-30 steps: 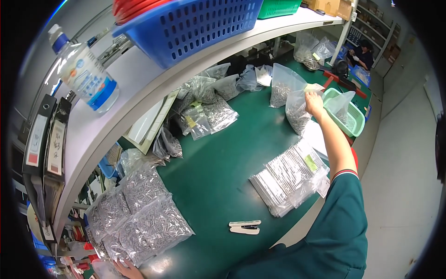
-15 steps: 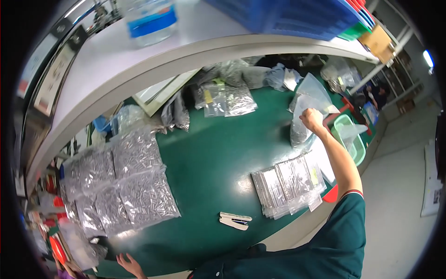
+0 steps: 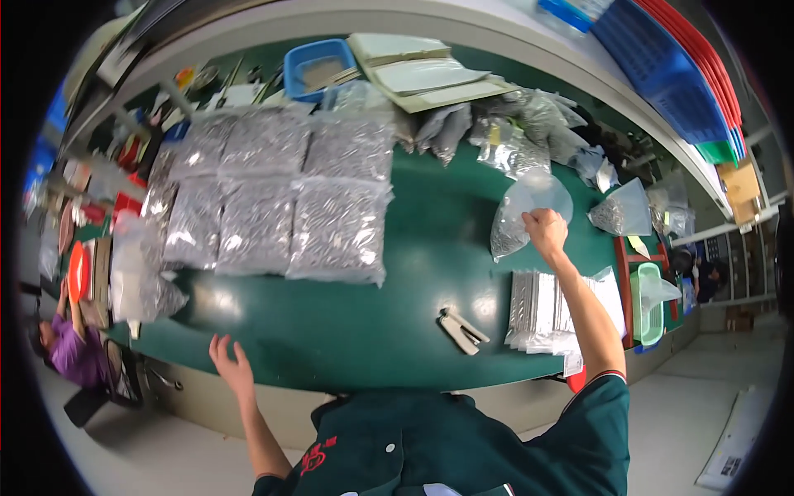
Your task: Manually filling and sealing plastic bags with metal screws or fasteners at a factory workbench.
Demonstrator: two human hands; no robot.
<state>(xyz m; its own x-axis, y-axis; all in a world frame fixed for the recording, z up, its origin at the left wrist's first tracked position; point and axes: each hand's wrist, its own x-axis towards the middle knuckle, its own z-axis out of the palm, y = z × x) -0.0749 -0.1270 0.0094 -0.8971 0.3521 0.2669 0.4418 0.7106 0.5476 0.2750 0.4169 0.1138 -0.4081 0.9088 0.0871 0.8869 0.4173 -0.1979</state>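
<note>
My right hand (image 3: 547, 232), fingers closed, grips the upper part of a clear plastic bag (image 3: 511, 228) with small metal parts in its lower end. The bag hangs tilted over the green table, and I cannot tell whether its bottom touches. Below that hand, by my forearm, lies a stack of clear packs of thin metal pieces (image 3: 533, 310). My left hand (image 3: 233, 369) is open and holds nothing, fingers apart near the table's front edge. Between the hands lies a cream stapler (image 3: 463, 331).
Several filled clear bags (image 3: 339, 231) cover the left of the table (image 3: 422, 281). A blue basin (image 3: 310, 70) and papers (image 3: 430, 74) sit behind. A similar bag (image 3: 620, 211) and a green basket (image 3: 651, 310) stand right. A shelf edge (image 3: 496, 21) overhangs. Another person (image 3: 78, 351) sits far left.
My view has swung toward the left. The right hand has carried its bag left, away from the similar bag, which stays behind. More of my left hand and forearm shows.
</note>
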